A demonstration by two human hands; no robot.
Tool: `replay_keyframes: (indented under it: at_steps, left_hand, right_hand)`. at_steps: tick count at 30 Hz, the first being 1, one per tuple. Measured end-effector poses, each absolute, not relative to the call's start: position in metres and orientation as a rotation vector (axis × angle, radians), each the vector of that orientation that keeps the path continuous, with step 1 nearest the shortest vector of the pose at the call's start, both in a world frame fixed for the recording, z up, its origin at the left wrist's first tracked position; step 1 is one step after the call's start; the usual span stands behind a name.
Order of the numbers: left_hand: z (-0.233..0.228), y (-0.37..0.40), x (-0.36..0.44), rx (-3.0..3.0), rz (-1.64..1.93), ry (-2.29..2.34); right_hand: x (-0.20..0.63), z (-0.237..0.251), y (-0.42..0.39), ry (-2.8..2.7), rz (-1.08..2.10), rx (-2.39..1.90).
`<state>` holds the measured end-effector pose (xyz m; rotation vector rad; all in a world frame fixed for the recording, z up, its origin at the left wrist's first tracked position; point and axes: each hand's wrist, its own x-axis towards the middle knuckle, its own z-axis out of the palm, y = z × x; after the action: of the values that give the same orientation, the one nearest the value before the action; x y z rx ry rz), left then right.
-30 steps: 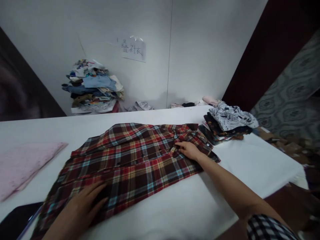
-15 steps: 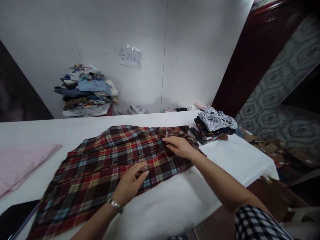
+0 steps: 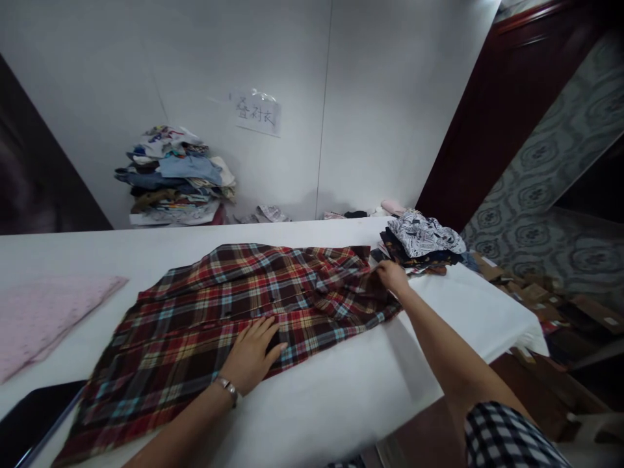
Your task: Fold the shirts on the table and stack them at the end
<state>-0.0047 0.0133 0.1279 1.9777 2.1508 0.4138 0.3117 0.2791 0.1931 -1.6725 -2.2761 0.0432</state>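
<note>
A red, brown and yellow plaid shirt (image 3: 195, 312) lies stretched across the white table, its collar end to the right and its hem at the lower left. My left hand (image 3: 253, 354) rests flat on the lower middle of the shirt, fingers spread, with a metal bracelet or watch at the wrist. At the collar end, my right hand (image 3: 391, 276) has its fingers closed on the edge of the shirt. Fabric bunches in folds just left of that hand. The fingertips there are partly hidden.
On the white table (image 3: 336, 396), a pink folded cloth (image 3: 53, 312) lies left, above a dark flat object (image 3: 39, 416). A tall clothes pile (image 3: 175, 175) stands at the back left, and a smaller folded stack (image 3: 422, 240) right of the shirt. Cardboard boxes (image 3: 536, 292) sit beyond the right edge.
My right hand has moved right, from above the shirt's upper part to its collar end, and grips the fabric there. My left hand has flattened onto the cloth. The view has shifted slightly.
</note>
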Motion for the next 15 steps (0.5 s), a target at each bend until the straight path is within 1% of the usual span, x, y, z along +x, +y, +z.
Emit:
replay_keyframes:
  at_steps: [2,4,8,11,15]
  left_hand:
    - [0.127,0.015,-0.006,1.989,0.417,2.146]
    - [0.125,0.015,-0.005,2.006,0.445,2.151]
    - [0.121,0.015,-0.004,2.0,0.482,2.151]
    - [0.123,0.016,-0.005,1.95,0.525,2.141]
    - [0.137,0.016,-0.006,1.771,0.692,2.08]
  right_hand:
    - [0.322,0.218,0.295,-2.108,-0.036,-1.69]
    - [0.333,0.244,0.311,-1.884,-0.066,-1.615]
    - [0.339,0.28,0.326,-1.601,-0.025,-1.228]
    - [0.319,0.293,0.317,-1.641,-0.051,-0.958]
    - [0.269,0.304,0.284,-1.889,-0.059,-0.687]
